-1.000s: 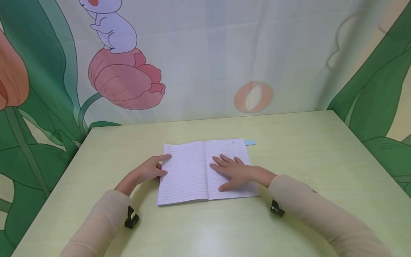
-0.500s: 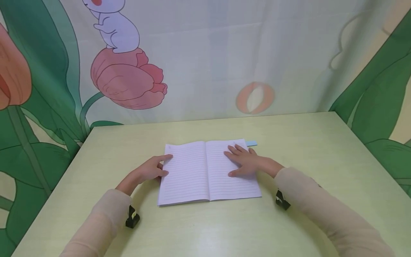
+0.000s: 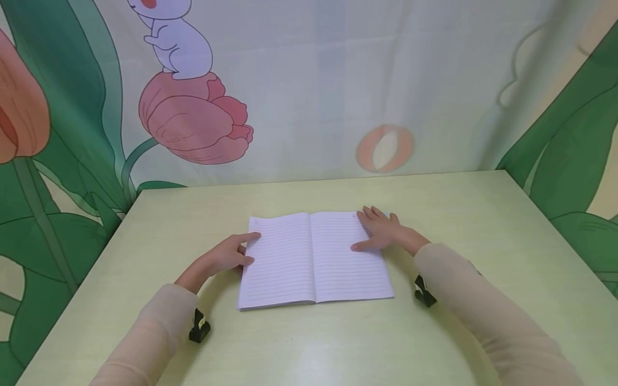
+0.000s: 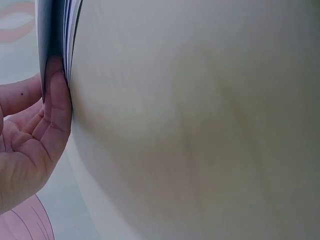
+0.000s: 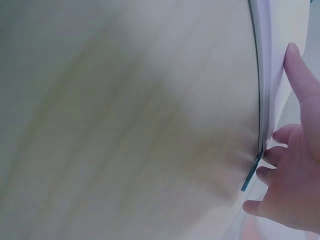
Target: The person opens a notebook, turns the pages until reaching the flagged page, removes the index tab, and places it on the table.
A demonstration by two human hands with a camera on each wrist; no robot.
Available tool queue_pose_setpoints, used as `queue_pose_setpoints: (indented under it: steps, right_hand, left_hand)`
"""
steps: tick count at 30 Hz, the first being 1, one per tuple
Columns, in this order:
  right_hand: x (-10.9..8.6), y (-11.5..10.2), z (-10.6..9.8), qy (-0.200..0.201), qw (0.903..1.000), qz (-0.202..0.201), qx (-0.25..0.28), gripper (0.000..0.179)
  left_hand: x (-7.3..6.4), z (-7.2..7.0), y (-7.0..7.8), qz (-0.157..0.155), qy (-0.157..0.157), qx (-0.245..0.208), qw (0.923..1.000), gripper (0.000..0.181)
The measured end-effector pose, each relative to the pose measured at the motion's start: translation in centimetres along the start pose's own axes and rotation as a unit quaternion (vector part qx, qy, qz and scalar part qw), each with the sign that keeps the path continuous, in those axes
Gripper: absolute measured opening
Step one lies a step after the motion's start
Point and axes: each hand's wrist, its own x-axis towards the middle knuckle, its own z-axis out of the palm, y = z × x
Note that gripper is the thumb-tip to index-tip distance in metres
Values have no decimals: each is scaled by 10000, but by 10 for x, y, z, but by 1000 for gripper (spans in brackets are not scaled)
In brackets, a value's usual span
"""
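Observation:
A lined notebook (image 3: pixel 285 262) lies spread flat on the table, its two ruled pages facing up. At its left edge my left hand (image 3: pixel 226 253) pinches the page edge, with fingers tucked in among the leaves in the left wrist view. My right hand (image 3: pixel 379 230) rests on the upper right corner of the right page, fingers extended and thumb spread on the paper. From that corner a blue tab (image 5: pixel 251 174) sticks out, visible beside the fingers in the right wrist view; in the head view the hand largely covers it.
The pale wooden table (image 3: pixel 299 348) extends on all sides of the notebook. Behind it hangs a printed curtain (image 3: pixel 299 96) with flowers and a white animal. Dark wrist devices (image 3: pixel 199 326) show under both sleeves.
My right hand has slid from the middle of the right page up and outward to its top right corner, covering the tab. The left hand has kept its place.

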Motion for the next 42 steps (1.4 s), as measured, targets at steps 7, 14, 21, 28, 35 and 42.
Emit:
queue_pose_setpoints:
  steps: [7, 14, 21, 28, 35, 42]
  right_hand:
    - [0, -3, -1, 131, 9997, 162, -107, 102]
    - [0, -6, -1, 232, 9995, 188, -140, 102]
    - [-2, -10, -1, 379, 9990, 152, 172, 98]
    - [-4, -9, 2, 472, 9978, 14, 457, 96]
    - [-2, -7, 2, 593, 9911, -362, 1136, 90]
    - [-8, -19, -5, 321, 9672, -486, 2474, 91]
  left_hand:
    - [-1, 0, 2, -61, -13, 29, 10000, 64]
    - [-2, 0, 2, -9, -30, 75, 10000, 63]
    - [-1, 0, 1, 13, -43, 59, 10000, 64]
    - [0, -1, 1, -20, -45, 57, 10000, 64]
    - [0, 1, 2, -52, -28, 33, 10000, 64]
    - [-1, 1, 3, -20, -46, 32, 10000, 63]
